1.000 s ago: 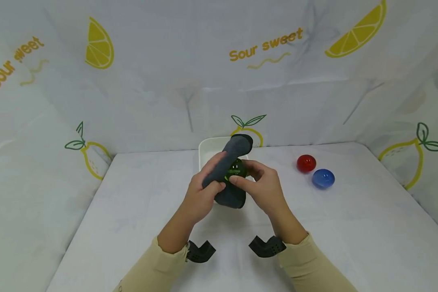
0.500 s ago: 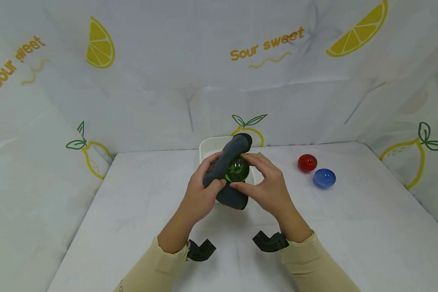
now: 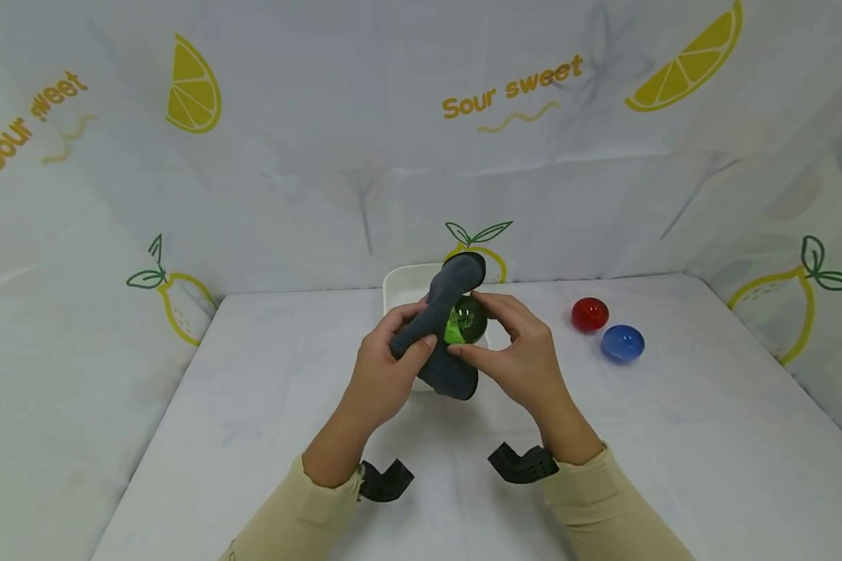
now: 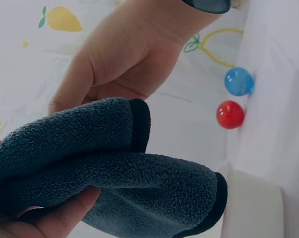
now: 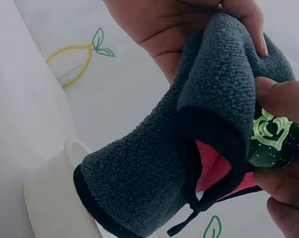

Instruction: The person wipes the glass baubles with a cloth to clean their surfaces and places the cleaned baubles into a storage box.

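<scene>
My left hand [image 3: 386,374] grips a folded dark grey-blue fleece towel [image 3: 438,309] with black trim. A clear green ball [image 3: 470,321] sits against the towel's fold, pinched between the thumb and fingers of my right hand [image 3: 529,354]. Light green markings show on the ball [image 5: 273,131] in the right wrist view, where the towel's pink underside [image 5: 213,166] and a small black hanging loop also appear. From the left wrist the towel [image 4: 104,144] hides the ball, and my right hand [image 4: 124,54] is behind it. Both hands are above the table.
Behind and below the towel stands a white container [image 3: 398,285], partly covered by it. To the right, a red ball [image 3: 590,314] and a blue ball [image 3: 622,344] lie on the white-covered table [image 3: 288,389]. A lemon-printed white sheet [image 3: 288,156] rises at the back.
The green ball has shifted right within the towel's fold and shows more of itself. My right hand has moved slightly right with it, while my left hand keeps its grip on the towel.
</scene>
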### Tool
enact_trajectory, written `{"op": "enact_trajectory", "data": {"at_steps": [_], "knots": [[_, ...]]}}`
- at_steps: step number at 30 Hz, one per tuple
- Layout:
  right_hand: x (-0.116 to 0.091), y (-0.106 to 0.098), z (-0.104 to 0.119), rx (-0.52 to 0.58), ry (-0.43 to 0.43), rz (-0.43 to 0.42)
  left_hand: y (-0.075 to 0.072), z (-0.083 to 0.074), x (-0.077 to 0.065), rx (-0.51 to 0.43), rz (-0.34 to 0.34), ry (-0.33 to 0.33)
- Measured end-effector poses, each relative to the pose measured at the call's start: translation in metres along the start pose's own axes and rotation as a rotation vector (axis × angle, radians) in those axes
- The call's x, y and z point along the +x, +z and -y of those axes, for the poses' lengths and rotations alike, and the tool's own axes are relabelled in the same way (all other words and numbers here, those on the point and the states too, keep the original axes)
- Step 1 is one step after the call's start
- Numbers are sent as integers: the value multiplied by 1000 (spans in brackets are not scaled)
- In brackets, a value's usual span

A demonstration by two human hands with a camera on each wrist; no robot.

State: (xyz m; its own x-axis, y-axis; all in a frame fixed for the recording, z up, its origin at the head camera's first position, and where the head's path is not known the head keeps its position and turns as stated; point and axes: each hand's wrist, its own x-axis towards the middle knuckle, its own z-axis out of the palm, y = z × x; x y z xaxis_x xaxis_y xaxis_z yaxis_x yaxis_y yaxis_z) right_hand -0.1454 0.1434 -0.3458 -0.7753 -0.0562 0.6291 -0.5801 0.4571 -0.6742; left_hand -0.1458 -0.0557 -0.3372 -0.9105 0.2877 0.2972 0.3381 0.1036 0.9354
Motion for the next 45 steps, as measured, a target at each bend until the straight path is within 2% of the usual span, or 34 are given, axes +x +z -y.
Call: {"op": "enact_trajectory", "data": {"at_steps": [5, 9, 13, 15, 17, 24, 26, 28, 31, 35, 41, 45], "knots": [[-1, 1, 0, 51, 75, 22, 1, 2, -1, 75, 28, 66], [0, 0, 1, 136, 184, 46, -1, 2, -1, 106, 49, 132], [0, -1, 3, 177, 225, 61, -3, 0, -1, 114, 55, 155], [-1, 0, 3, 171, 181, 66, -3, 0, -1, 116, 54, 154], [-1, 2, 2, 133, 102, 67, -3, 0, -1, 116, 45, 144], [-2, 4, 2, -112, -217, 18, -6, -1, 1, 86, 14, 124], [-2, 5, 3, -141, -259, 9, -7, -1, 1, 70, 19, 130], [-2, 5, 4, -145, -264, 1, -8, -1, 2, 57, 29, 130], [-3, 7, 4, -115, -205, -14, -9, -1, 1, 44, 42, 132], [-5, 7, 4, -58, -65, -24, -9, -1, 1, 19, 54, 151], [-4, 5, 7, 84, 186, 29, -9, 3, 3, -18, 75, 177], [-4, 2, 7, 142, 286, 68, -9, 2, 4, -17, 82, 168]]}}
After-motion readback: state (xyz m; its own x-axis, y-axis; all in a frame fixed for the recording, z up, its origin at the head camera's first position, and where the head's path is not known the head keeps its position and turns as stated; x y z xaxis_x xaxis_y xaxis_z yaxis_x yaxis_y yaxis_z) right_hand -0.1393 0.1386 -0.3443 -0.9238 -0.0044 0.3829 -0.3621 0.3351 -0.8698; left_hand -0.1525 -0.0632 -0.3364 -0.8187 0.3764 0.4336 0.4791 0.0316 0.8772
